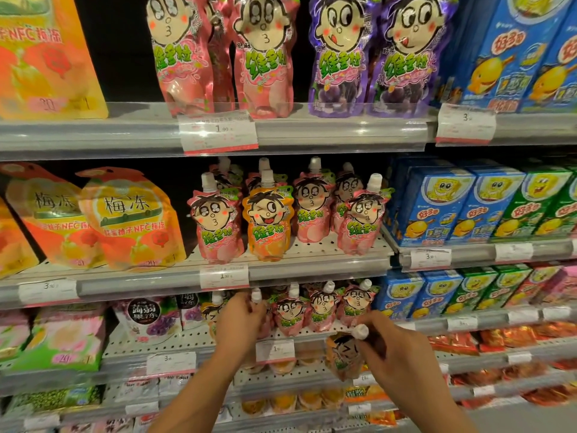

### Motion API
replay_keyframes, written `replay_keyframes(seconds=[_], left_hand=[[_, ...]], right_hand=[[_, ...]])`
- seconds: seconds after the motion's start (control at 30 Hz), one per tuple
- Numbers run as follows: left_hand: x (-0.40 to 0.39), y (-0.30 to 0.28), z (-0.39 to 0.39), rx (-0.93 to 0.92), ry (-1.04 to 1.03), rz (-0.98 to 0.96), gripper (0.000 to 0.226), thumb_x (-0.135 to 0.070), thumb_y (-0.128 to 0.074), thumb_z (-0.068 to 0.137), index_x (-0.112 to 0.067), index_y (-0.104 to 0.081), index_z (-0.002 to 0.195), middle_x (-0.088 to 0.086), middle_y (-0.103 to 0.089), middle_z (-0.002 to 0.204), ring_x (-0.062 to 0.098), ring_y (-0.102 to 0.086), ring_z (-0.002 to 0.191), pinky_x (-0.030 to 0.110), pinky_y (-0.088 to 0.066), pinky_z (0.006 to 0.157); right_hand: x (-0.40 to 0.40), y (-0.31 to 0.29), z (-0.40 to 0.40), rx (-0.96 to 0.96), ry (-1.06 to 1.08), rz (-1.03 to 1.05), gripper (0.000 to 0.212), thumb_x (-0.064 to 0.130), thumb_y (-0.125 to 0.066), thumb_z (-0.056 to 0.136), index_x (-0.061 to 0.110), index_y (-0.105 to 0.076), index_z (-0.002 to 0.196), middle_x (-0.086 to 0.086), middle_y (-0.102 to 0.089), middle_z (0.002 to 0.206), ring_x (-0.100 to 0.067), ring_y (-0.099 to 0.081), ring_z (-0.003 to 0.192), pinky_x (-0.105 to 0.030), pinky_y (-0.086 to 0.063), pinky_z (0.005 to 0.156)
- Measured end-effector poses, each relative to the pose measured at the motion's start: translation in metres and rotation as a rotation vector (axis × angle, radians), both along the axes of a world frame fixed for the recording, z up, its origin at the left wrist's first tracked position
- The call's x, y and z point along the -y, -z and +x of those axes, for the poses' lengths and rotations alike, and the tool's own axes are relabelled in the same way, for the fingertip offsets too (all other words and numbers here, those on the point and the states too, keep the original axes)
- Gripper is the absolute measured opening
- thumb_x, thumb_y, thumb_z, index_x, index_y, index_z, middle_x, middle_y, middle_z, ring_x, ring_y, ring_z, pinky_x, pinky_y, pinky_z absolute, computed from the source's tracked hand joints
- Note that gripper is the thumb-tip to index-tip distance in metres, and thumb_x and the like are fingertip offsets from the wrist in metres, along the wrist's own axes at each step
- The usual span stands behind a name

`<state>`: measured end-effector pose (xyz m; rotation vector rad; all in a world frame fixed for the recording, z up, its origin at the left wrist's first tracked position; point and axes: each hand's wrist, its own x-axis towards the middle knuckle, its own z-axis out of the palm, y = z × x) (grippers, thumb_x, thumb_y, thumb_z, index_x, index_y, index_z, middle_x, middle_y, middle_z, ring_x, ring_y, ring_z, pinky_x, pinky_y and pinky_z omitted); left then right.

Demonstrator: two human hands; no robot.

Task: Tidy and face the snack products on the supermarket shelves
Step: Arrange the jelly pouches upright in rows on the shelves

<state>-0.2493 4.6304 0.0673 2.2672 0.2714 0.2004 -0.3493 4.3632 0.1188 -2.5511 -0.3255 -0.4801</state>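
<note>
the left hand (239,317) grips a white-capped pink foil pouch (260,320) on the perforated shelf (187,339) (label hidden). the right hand (396,348) holds an orange spouted pouch (342,357) off-shelf; it likely needs slotting beside the other orange pouch (210,314), face out.

Grey shelves (312,132) stacked in tiers; middle one holds spouted pouches (218,220), orange bags (131,220). Blue cartons (437,207) sit alongside.

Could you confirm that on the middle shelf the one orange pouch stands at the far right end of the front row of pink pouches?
Not quite: in the head view the orange pouch stands second from the left, with pink pouches on both sides of it.
</note>
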Motion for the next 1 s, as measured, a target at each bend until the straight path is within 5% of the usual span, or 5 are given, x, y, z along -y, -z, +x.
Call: replay_keyframes(seconds=[0.1, 0.27, 0.4, 0.83, 1.0], left_hand=[[-0.001, 0.003, -0.002, 0.029, 0.021, -0.032, 0.018, -0.029, -0.066, 0.097, -0.028, -0.056, 0.082, -0.003, -0.068, 0.064, 0.015, -0.065, 0.062, 0.036, -0.054, 0.060], [0.001, -0.002, -0.009, 0.057, 0.087, -0.072, 0.022, -0.021, -0.065, 0.097, -0.027, -0.053, 0.080, -0.012, -0.062, 0.050, -0.003, -0.058, 0.048, 0.015, -0.031, 0.044], [-0.003, -0.004, -0.011, 0.062, 0.115, -0.158, 0.013, -0.017, -0.064, 0.099, -0.023, -0.061, 0.088, -0.005, -0.070, 0.061, 0.000, -0.064, 0.055, 0.011, -0.041, 0.047], [-0.006, -0.007, -0.037, 0.132, 0.224, -0.271, 0.006, -0.020, -0.063, 0.100, -0.025, -0.066, 0.100, -0.002, -0.071, 0.064, 0.012, -0.068, 0.058, 0.032, -0.055, 0.063], [-0.017, -0.015, -0.056, 0.175, 0.238, -0.165, 0.017, -0.036, -0.073, 0.092, -0.029, -0.074, 0.107, -0.009, -0.055, 0.057, 0.005, -0.052, 0.053, 0.019, -0.038, 0.053]], right_hand=[[-0.001, 0.000, 0.001, -0.004, 0.009, -0.008, 0.042, 0.023, -0.085, 0.082, 0.043, -0.053, 0.100, 0.029, -0.040, 0.051, 0.003, -0.042, 0.042, -0.012, -0.026, 0.041], [-0.003, 0.006, 0.001, 0.014, -0.001, -0.019, 0.040, 0.026, -0.082, 0.084, 0.044, -0.051, 0.100, 0.025, -0.046, 0.053, -0.005, -0.052, 0.046, -0.020, -0.037, 0.040], [-0.006, 0.007, 0.002, 0.021, -0.011, -0.007, 0.038, 0.023, -0.083, 0.083, 0.043, -0.054, 0.099, 0.026, -0.045, 0.051, -0.004, -0.052, 0.045, -0.026, -0.043, 0.040], [-0.009, 0.014, 0.001, 0.030, 0.006, 0.033, 0.045, 0.021, -0.084, 0.082, 0.045, -0.053, 0.104, 0.022, -0.064, 0.063, -0.002, -0.061, 0.052, -0.031, -0.053, 0.045], [-0.014, 0.012, 0.001, 0.024, 0.016, 0.053, 0.044, 0.021, -0.083, 0.082, 0.046, -0.055, 0.105, 0.023, -0.059, 0.059, -0.003, -0.058, 0.049, -0.028, -0.049, 0.042]])
